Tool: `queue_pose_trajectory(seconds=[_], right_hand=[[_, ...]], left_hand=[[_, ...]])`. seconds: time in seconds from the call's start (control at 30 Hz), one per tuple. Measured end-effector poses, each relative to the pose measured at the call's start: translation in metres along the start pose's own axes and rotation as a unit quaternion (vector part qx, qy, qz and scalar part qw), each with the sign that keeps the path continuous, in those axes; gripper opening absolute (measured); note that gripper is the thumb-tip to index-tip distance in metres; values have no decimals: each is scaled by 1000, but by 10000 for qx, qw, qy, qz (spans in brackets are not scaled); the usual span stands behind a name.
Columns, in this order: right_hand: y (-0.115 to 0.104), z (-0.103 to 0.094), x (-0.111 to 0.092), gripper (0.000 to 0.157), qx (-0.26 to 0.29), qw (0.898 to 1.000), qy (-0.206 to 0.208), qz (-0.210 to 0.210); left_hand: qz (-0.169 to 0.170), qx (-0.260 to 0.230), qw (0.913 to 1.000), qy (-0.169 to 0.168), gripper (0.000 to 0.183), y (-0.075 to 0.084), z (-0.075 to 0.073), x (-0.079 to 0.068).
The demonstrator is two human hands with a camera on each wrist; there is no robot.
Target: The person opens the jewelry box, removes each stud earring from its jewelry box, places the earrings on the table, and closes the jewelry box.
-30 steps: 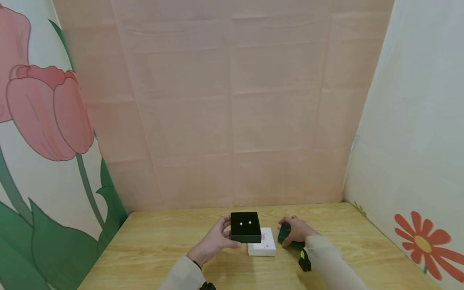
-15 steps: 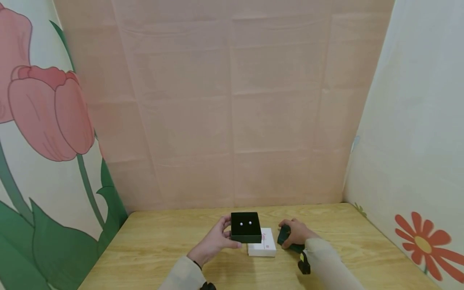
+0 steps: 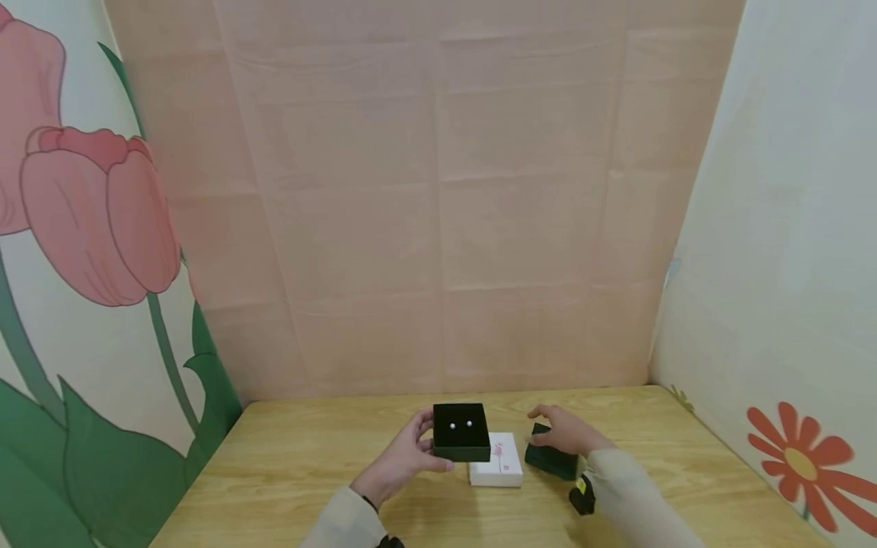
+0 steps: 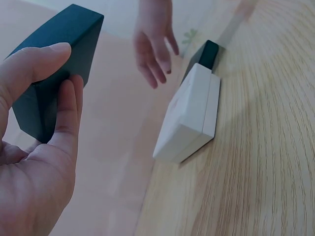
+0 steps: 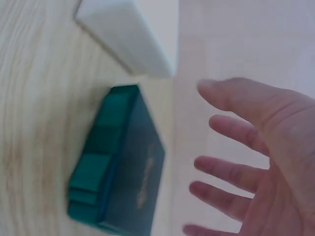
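Note:
My left hand (image 3: 403,455) grips a small dark green earring box (image 3: 462,454) by its left side, thumb in front and fingers behind. Two pearl stud earrings (image 3: 461,425) sit on its black lining. In the left wrist view the raised earring box (image 4: 74,39) is tilted, well above the table. A dark green box lid (image 3: 552,461) lies on the table at the right; gold lettering and folded green material along its side show on the lid (image 5: 130,167) in the right wrist view. My right hand (image 3: 574,432) hovers over it, fingers spread and holding nothing.
A white box (image 3: 496,476) with a pink flower print lies on the wooden table (image 3: 308,472) between the hands, partly behind the earring box. A pink cloth backdrop (image 3: 438,228) hangs along the table's far edge, with flower-painted panels at both sides.
My right hand has let go of the green lid and lifted off it, fingers opening. The lid stays on the table. My left hand and the earring box have shifted only slightly left.

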State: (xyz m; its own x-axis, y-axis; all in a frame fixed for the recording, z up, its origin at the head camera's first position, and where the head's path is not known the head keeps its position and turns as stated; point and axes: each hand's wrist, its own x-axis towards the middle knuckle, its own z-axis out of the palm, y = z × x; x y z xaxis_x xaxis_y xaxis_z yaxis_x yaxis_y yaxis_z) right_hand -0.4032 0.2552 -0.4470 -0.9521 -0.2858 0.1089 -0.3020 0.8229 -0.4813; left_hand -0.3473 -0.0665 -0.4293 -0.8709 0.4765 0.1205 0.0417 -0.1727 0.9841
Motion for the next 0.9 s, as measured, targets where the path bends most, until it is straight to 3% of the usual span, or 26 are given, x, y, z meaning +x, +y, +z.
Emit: queue_pose_trajectory(seconds=[0.3, 0.6, 0.9], right_hand=[[-27, -11, -5, 15, 570, 9965, 545, 281], [-34, -9, -7, 13, 459, 9952, 773, 395], [-35, -5, -9, 7, 580, 9947, 771, 369]], left_hand=[[108, 27, 9999, -80, 83, 1, -1, -4], [-11, 254, 9996, -155, 86, -5, -8, -12], [-227, 590, 9979, -157, 90, -26, -21, -25]])
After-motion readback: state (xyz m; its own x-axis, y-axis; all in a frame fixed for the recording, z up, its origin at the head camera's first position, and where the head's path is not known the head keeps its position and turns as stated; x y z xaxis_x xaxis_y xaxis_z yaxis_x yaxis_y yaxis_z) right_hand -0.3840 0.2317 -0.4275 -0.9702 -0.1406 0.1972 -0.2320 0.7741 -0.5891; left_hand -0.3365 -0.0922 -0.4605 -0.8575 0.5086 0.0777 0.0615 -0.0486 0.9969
